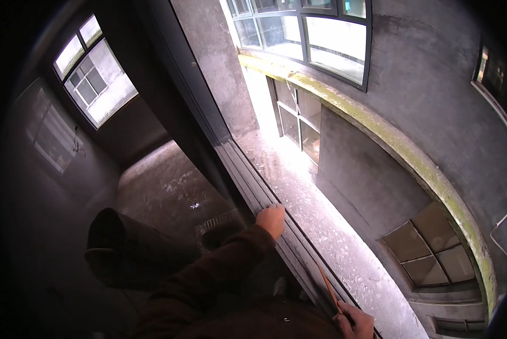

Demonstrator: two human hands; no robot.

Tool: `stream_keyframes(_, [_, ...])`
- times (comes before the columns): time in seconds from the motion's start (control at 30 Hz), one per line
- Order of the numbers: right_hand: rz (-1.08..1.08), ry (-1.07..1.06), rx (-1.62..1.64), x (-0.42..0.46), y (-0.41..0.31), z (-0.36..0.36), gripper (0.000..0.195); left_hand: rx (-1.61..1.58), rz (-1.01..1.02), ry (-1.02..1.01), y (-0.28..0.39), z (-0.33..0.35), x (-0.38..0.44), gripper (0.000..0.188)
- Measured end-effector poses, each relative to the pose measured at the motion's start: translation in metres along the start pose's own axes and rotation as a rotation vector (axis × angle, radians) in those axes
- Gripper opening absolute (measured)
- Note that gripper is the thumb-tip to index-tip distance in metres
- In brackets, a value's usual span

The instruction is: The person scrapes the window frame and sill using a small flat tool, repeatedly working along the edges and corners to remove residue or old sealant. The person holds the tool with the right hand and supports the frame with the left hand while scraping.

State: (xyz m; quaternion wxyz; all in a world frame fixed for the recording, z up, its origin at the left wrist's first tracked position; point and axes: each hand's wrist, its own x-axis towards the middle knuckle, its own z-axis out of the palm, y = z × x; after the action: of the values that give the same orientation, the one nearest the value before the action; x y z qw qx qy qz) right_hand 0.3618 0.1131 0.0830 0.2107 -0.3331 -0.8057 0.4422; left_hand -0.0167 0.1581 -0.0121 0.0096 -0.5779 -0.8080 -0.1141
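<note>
A metal window sill track (253,186) with long grooves runs diagonally across the view. My left hand (271,220), in a dark reddish-brown sleeve, rests on the track with its fingers curled; whether something is inside them cannot be seen. Lower down, near the bottom edge, my right hand (355,320) pinches a thin orange-brown strip (329,286) between thumb and fingers. The strip's far end lies at the track's grooves. The strip's material cannot be told.
Beyond the sill is a drop to a ground-level alley (338,237), faced by a grey wall (363,169) with windows and a mossy ledge (389,135). At the left, a dark window frame (202,101) borders glass showing a dim room.
</note>
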Motion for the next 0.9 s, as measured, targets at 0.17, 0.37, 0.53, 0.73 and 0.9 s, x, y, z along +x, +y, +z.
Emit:
stream_keyframes(0.17, [-0.047,0.022,0.004,-0.009,0.011,0.004,0.031,0.097,0.157,0.075,0.004,-0.004,-0.014,0.009])
stream_keyframes(0.37, [-0.003,0.038,0.074,-0.024,0.019,-0.004,0.031,0.135,-0.127,0.041,-0.027,-0.043,-0.058,0.012])
stream_keyframes(0.53, [-0.025,-0.013,0.116,-0.033,0.031,-0.012,0.030,0.040,-0.151,-0.001,-0.025,-0.063,-0.063,0.024])
stream_keyframes(0.73, [0.000,-0.055,0.132,-0.035,0.024,-0.027,0.030,0.057,-0.135,-0.254,-0.004,-0.045,-0.003,0.035])
stream_keyframes(0.9, [-0.010,-0.065,0.184,-0.051,0.045,-0.028,0.030,0.106,-0.285,-0.406,0.020,-0.044,0.013,0.033])
